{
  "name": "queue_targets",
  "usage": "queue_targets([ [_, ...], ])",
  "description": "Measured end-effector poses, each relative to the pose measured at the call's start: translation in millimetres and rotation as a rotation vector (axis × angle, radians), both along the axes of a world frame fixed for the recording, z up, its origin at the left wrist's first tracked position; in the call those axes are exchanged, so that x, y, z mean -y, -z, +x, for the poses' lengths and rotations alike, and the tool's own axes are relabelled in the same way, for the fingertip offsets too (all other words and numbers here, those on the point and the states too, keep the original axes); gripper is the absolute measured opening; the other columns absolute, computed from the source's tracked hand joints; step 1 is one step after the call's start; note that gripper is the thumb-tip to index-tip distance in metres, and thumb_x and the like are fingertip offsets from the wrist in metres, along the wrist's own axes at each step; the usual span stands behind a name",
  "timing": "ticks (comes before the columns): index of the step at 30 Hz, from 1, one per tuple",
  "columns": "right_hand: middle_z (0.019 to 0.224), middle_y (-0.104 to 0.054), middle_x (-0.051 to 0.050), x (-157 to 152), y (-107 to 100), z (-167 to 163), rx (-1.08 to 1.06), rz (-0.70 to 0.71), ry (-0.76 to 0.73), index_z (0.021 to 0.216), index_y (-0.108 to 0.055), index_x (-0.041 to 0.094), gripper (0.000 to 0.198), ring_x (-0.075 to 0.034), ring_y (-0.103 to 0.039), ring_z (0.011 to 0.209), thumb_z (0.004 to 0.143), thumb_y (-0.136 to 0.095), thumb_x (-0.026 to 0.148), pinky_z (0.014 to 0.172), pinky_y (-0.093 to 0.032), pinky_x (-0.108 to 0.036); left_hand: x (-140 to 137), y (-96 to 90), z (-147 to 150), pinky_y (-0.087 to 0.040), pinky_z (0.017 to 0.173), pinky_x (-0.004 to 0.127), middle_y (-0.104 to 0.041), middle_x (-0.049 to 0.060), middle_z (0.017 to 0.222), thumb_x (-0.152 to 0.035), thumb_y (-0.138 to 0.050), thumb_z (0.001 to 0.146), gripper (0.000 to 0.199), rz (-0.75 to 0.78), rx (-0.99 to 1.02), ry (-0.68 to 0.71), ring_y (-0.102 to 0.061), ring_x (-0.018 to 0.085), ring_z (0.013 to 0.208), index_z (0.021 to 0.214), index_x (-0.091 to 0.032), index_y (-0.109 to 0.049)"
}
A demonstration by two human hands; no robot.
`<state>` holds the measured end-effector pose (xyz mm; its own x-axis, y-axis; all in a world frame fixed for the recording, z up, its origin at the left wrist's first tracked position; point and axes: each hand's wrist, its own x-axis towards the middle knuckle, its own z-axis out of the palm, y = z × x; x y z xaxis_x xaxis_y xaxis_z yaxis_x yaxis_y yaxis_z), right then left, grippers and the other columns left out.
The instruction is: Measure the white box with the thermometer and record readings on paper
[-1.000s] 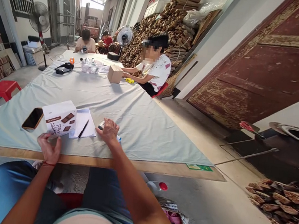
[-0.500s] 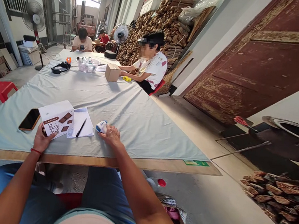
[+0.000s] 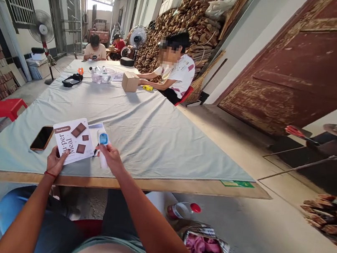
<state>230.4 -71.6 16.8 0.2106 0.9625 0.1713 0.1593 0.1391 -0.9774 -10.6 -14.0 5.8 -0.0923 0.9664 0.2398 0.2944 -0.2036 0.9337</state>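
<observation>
My left hand (image 3: 56, 162) grips the lower edge of a white meal box (image 3: 75, 141) printed with brown squares, tilted up over the near edge of the table. In my right hand (image 3: 110, 158) is a white-and-blue infrared thermometer (image 3: 103, 139), with its blue end up, close to the box's right side. Behind it lies a white notepad (image 3: 98, 126), partly covered by the box and my right hand. A black pen on the pad is mostly hidden. Left of the box, a phone (image 3: 41, 138) in an orange-brown case lies flat on the cloth.
A pale cloth (image 3: 166, 143) covers the long table. Farther up stand a cardboard box (image 3: 130, 82), a clear basin (image 3: 101, 77) of items and a black headset (image 3: 72, 80). A co-worker (image 3: 176, 75) sits on the right side. Beneath the table's edge is an open bag (image 3: 205, 250).
My right hand has lifted the thermometer off the cloth and brought it left beside the meal box. My left hand has tilted the box more upright, its front facing me. The view has shifted slightly.
</observation>
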Motion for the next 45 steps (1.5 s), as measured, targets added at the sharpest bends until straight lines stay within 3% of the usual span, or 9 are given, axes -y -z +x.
queue_targets([
  [2,0.071,-0.066,-0.001,6,-3,-23,-0.085,0.038,-0.052,0.089,-0.069,0.018,0.043,-0.017,-0.061,0.065,0.083,-0.055,0.059,0.060,-0.047,-0.026,-1,0.6,0,-0.057,0.086,0.043,-0.075,0.013,0.102,-0.061,-0.073,0.064,0.061,0.005,-0.005,0.003,-0.070,0.030,0.096,0.103,-0.016,-0.063],
  [7,0.099,-0.071,-0.005,24,0,-63,-0.028,0.115,0.086,0.107,-0.069,0.021,0.040,-0.023,-0.064,0.093,0.072,-0.068,0.040,0.079,-0.051,-0.031,-4,0.8,-2,-0.057,0.085,0.043,-0.075,0.013,0.103,-0.056,-0.073,0.068,0.054,0.023,-0.015,0.031,-0.070,0.030,0.098,0.103,-0.016,-0.064],
  [11,0.081,-0.067,0.000,30,4,-76,-0.190,0.126,-0.144,0.090,-0.067,0.021,0.028,-0.018,-0.059,0.076,0.079,-0.057,0.044,0.071,-0.047,-0.028,-6,0.9,-3,-0.057,0.085,0.042,-0.075,0.013,0.103,-0.057,-0.073,0.068,0.054,0.030,-0.015,0.044,-0.070,0.030,0.098,0.103,-0.016,-0.064],
  [16,0.070,-0.060,0.002,26,8,-81,-0.403,-0.045,-0.176,0.078,-0.059,0.021,0.037,-0.012,-0.049,0.057,0.074,-0.059,0.058,0.054,-0.037,-0.025,-7,0.8,-3,-0.057,0.084,0.041,-0.076,0.012,0.103,-0.062,-0.072,0.067,0.059,0.035,0.001,0.054,-0.070,0.029,0.097,0.103,-0.016,-0.065],
  [22,0.070,-0.059,0.001,25,12,-84,-0.439,-0.104,-0.195,0.076,-0.057,0.021,0.050,-0.012,-0.050,0.057,0.071,-0.061,0.071,0.054,-0.035,-0.025,-6,-1.1,-2,-0.057,0.081,0.040,-0.076,0.013,0.101,-0.066,-0.071,0.065,0.062,0.044,0.001,0.057,-0.070,0.030,0.095,0.101,-0.016,-0.066],
  [34,0.065,-0.054,0.002,28,16,-81,-0.270,-0.006,-0.190,0.074,-0.053,0.021,0.062,-0.012,-0.046,0.060,0.074,-0.053,0.083,0.057,-0.035,-0.027,-7,-1.8,-3,-0.057,0.078,0.040,-0.077,0.012,0.099,-0.063,-0.072,0.066,0.057,0.069,-0.005,0.046,-0.071,0.029,0.092,0.098,-0.017,-0.066],
  [45,0.066,-0.054,0.002,31,11,-77,-0.355,-0.033,-0.236,0.073,-0.052,0.021,0.068,-0.012,-0.047,0.059,0.067,-0.057,0.088,0.059,-0.036,-0.027,-7,-1.0,-3,-0.057,0.082,0.042,-0.076,0.013,0.100,-0.062,-0.072,0.066,0.055,0.068,-0.001,0.043,-0.070,0.030,0.094,0.097,-0.017,-0.065],
])
